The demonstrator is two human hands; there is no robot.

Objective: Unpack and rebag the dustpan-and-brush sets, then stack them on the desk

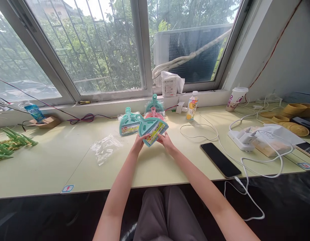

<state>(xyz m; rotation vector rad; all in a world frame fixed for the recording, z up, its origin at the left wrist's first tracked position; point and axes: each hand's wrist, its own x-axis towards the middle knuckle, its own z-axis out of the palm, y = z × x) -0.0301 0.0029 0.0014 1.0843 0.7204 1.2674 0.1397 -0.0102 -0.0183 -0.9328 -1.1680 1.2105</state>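
Observation:
Both my hands hold a small teal dustpan-and-brush set (151, 129) with a colourful label, lifted just above the pale green table (56, 167). My left hand (138, 144) grips its lower left edge. My right hand (166, 140) grips the lower right edge. Behind it lie another teal set in a wrapper (128, 124), a pink set (155, 114) and a third teal set (155, 104). An empty clear plastic bag (106, 149) lies to the left of my left hand.
A black phone (220, 160) on a white cable lies right of my hands, beside a white charger block (241, 139). A yellow bottle (192, 106), a cup (235, 98), wooden dishes (294, 110), green plant pieces (9, 142) and a blue bottle (34, 112) stand around.

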